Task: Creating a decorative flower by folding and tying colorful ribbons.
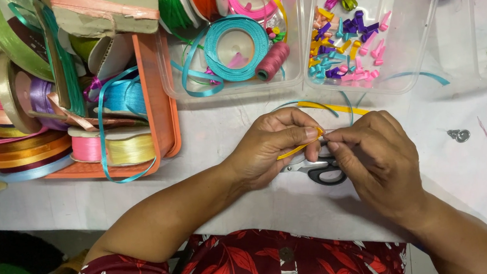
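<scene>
An orange basket (158, 97) of ribbon spools is set on the white table (225, 132), beside clear trays (293, 62). The left hand (268, 146) and right hand (374, 155) are brought together, fingertips pinched on a yellow ribbon (300, 146) above black scissors (323, 171).

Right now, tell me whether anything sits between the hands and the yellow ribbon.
Nothing visible does. The left hand and right hand both pinch the yellow ribbon at their fingertips. The black-handled scissors lie on the table beneath the hands, not between.
</scene>
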